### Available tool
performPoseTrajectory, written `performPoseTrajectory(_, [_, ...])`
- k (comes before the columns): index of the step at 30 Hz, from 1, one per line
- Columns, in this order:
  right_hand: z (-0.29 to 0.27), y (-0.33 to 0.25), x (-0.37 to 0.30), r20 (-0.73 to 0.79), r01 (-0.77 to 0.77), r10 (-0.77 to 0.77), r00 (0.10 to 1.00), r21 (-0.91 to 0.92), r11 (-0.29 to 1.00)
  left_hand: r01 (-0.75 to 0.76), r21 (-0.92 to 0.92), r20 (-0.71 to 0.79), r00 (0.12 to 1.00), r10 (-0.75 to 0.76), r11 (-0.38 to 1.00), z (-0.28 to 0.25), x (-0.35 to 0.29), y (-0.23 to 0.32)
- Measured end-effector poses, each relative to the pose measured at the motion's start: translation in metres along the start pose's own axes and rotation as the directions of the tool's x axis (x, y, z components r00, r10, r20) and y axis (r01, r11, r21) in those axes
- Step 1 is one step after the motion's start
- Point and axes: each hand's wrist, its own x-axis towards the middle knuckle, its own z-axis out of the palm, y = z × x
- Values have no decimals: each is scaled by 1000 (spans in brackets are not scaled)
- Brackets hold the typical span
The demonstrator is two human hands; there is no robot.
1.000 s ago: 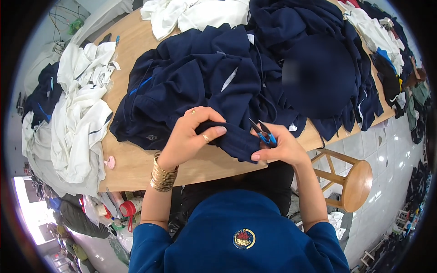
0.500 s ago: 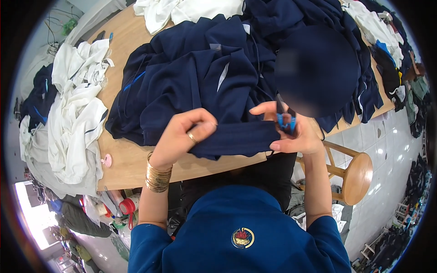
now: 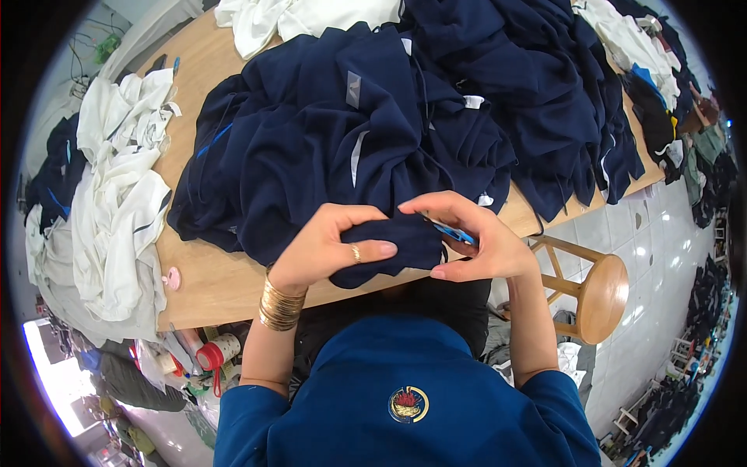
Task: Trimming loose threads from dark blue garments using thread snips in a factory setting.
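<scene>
A folded band of a navy garment (image 3: pixel 416 241) is stretched between my hands at the table's front edge. My left hand (image 3: pixel 331 245) is closed on it, thumb on top, with a ring on one finger and gold bangles at the wrist. My right hand (image 3: pixel 490 237) is curled round small scissors (image 3: pixel 453 231) with blue handles, tucked in the palm. Its fingertips and thumb are at the band's right end; whether they grip the cloth is hard to tell. Beyond my hands, the rest of the navy cloth (image 3: pixel 311 140) spreads in loose folds with white strips.
White garments (image 3: pixel 128 226) hang over the left side of the wooden table (image 3: pixel 233 300). Another navy heap (image 3: pixel 513 101) lies at the back right, with white cloth (image 3: pixel 334 15) behind. A wooden stool (image 3: pixel 603 300) stands right of the table; a red-lidded bottle (image 3: pixel 214 354) is below left.
My hands have come closer together, and the left thumb now lies along the band. The scissors have turned from upright to lying across my right palm. The view has shifted slightly.
</scene>
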Motion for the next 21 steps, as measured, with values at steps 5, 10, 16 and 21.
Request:
performPoseTrajectory(5, [-3, -14, 0, -25, -231, 245, 969, 257, 939, 31, -23, 1, 1000, -31, 999, -13, -5, 0])
performPoseTrajectory(10, [-6, -17, 1, -65, -249, 279, 958, 287, 925, 17, -21, -15, 1000, -17, 1000, -15, -8, 0])
performPoseTrajectory(16, [-4, -12, 2, -98, -221, 254, 962, 260, 940, 37, -83, 22, 999, -35, 996, -5, -7, 2])
performPoseTrajectory(21, [5, -4, -2, -174, -237, 240, 955, 40, 971, 61, -151, 49, 997, -54, 987, 2, -2, -9])
